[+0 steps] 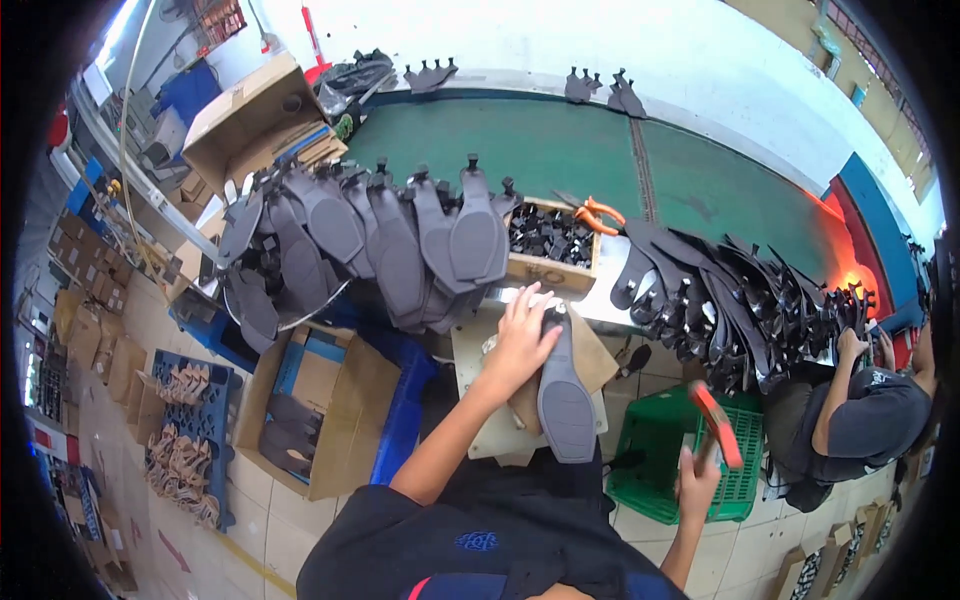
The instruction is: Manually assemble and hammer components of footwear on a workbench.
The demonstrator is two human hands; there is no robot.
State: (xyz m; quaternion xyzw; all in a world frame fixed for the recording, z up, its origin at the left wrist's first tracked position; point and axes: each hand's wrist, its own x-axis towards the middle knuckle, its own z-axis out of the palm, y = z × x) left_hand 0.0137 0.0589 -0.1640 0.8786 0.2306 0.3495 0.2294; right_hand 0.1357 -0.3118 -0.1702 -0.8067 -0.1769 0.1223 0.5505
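- Your left hand (522,338) lies beside the heel end of the grey shoe sole (566,395), its fingers reaching forward and its thumb at the sole's edge; you cannot tell from here whether it grips.
- Your right hand (697,485) is closed around a red-headed hammer (716,425), raised to the right of the sole, well apart from it.
- The sole sits in front of you, bottom face up, over a pale work stand (475,365), its toe end pointing toward you.
- Just beyond it stands a wooden box (545,272) of small black pieces, with orange-handled pliers (600,213) at its far right corner.
- You have heaped soles (400,250) to the left and dark soles (715,290) to the right.
- A green crate (640,440) is below your right side, near a co-worker (870,410).
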